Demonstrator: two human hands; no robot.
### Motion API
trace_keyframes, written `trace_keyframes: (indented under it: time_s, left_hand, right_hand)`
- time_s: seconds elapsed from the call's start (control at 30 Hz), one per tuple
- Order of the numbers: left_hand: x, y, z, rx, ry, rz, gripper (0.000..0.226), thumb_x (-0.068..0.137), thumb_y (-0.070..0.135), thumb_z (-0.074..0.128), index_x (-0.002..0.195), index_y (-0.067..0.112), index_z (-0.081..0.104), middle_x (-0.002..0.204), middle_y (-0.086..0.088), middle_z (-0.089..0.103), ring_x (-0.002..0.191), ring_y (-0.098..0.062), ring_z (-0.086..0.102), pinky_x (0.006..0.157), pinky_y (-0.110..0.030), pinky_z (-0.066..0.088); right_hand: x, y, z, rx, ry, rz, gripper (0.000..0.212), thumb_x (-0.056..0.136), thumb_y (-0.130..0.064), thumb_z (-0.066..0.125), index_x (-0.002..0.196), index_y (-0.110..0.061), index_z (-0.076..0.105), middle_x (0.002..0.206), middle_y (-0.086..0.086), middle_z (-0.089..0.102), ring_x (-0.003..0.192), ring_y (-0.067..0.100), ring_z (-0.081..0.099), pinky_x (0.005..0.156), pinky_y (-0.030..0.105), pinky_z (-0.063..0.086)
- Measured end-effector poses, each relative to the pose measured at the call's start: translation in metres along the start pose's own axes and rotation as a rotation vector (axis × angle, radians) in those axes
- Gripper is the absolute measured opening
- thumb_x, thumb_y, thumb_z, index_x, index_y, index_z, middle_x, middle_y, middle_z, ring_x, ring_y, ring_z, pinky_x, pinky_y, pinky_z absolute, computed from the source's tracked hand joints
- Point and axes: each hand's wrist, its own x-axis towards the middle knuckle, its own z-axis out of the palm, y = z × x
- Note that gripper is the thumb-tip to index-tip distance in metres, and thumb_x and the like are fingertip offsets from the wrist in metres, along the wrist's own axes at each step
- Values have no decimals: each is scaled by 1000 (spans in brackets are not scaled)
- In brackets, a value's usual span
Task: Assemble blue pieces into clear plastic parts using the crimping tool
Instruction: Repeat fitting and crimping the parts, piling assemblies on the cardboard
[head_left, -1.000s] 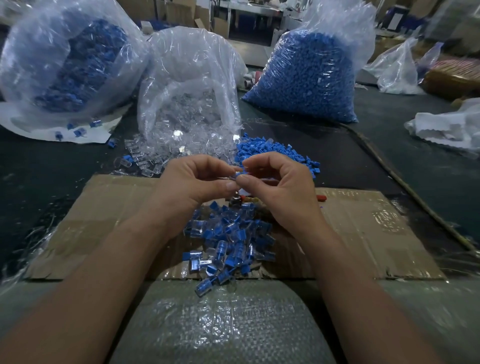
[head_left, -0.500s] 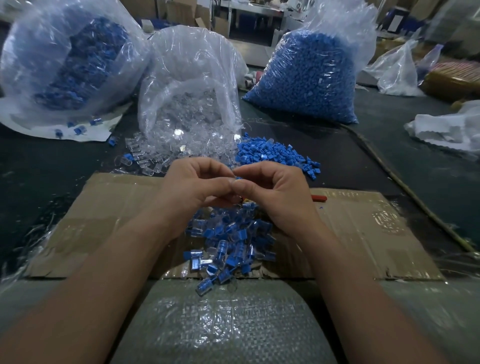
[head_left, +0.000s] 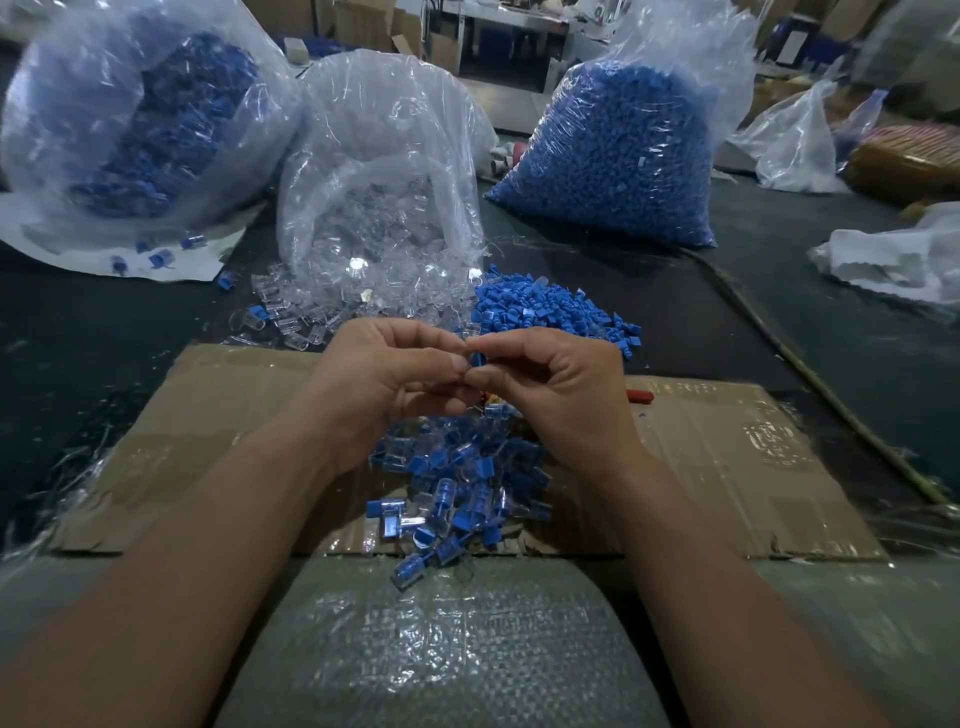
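Note:
My left hand (head_left: 395, 382) and my right hand (head_left: 550, 384) meet fingertip to fingertip above the cardboard sheet (head_left: 208, 426). Between them they pinch one small part with a blue piece (head_left: 477, 359) showing; its clear shell is mostly hidden by my fingers. Below my hands lies a heap of assembled blue-and-clear parts (head_left: 457, 488). Behind my hands, loose blue pieces (head_left: 550, 317) lie on the right and loose clear parts (head_left: 311, 317) on the left. A red tool handle (head_left: 640, 396) pokes out past my right hand.
An open bag of clear parts (head_left: 384, 197) stands in the middle, a bag of blue pieces (head_left: 618, 156) at the right, a bag of assembled parts (head_left: 140, 119) at the left. A woven sack (head_left: 441, 639) lies in front of me. White bags (head_left: 904, 260) lie far right.
My hands have stayed together over the heap, working the same small part between the fingertips. The blue piece now shows between my thumbs. Nothing else has moved.

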Motion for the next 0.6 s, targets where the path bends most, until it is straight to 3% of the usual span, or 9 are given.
trace_keyframes:
  time_s: [0.17, 0.43, 0.6]
  left_hand:
    - [0, 0, 0, 14, -8, -2, 20, 54, 4, 65, 73, 0, 61, 60, -12, 67, 51, -19, 66, 44, -19, 52]
    - [3, -6, -2, 105, -7, 37, 14, 56, 8, 66, 69, 5, 63, 59, -10, 67, 50, -16, 65, 45, -18, 50]
    - [5, -6, -4, 97, 23, 66, 13, 59, 8, 65, 71, 5, 61, 58, -7, 66, 53, -15, 65, 48, -18, 51]
  right_hand:
    - [0, 0, -2, -34, -11, -26, 33, 72, -3, 72, 101, -18, 64, 82, -22, 61, 78, -6, 62, 69, 8, 48]
    - [1, -1, -2, -145, -32, -54, 26, 70, -5, 75, 96, -4, 70, 85, -6, 65, 82, 9, 64, 74, 20, 54]
    - [4, -1, -13, -163, -12, 161, 31, 71, -26, 74, 100, -17, 69, 82, -21, 61, 81, 0, 63, 77, 16, 51]
